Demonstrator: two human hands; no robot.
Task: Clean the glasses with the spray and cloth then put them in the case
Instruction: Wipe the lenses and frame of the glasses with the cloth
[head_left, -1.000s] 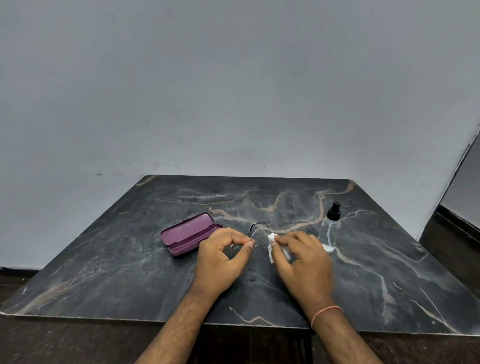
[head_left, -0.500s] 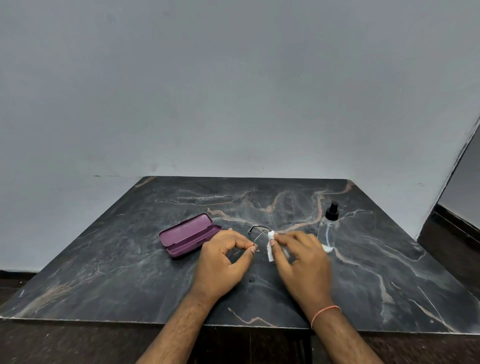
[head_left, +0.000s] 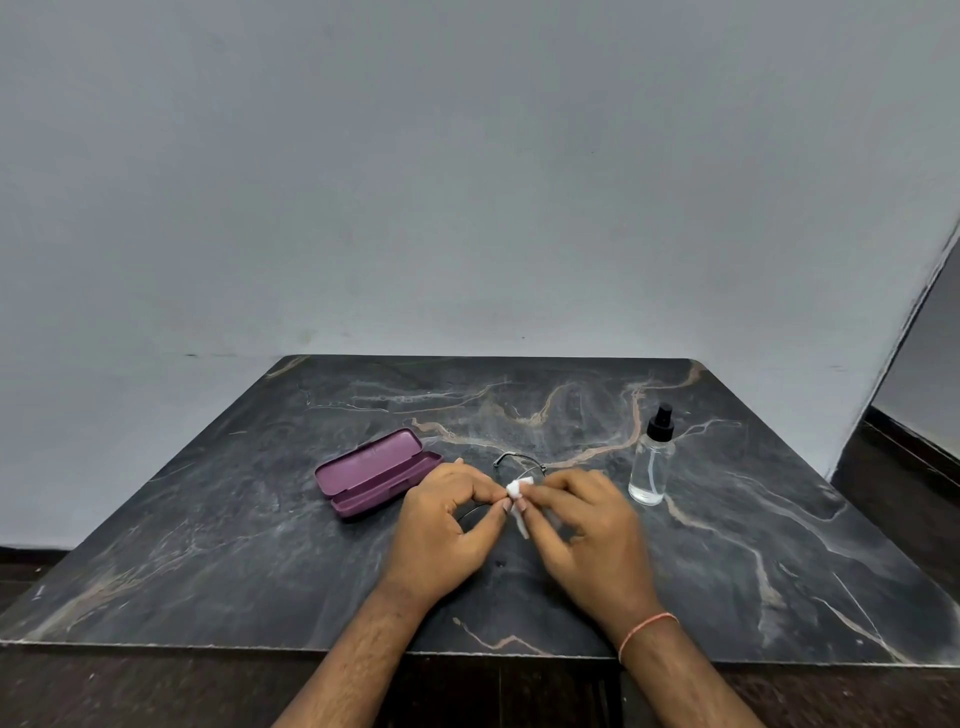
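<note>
Left hand (head_left: 441, 530) pinches the glasses (head_left: 519, 462); right hand (head_left: 587, 535) pinches the cloth (head_left: 517, 491), seemingly on a lens. Open case (head_left: 376, 470) lies just left of the left hand.

Bare forearms; thin orange wristband (head_left: 645, 626) on right wrist.

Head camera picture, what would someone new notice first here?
Two hands meet at the table's middle: the left hand pinches thin wire glasses, the right hand holds a white cloth against them. An open purple case lies left, a clear spray bottle stands right.
</note>
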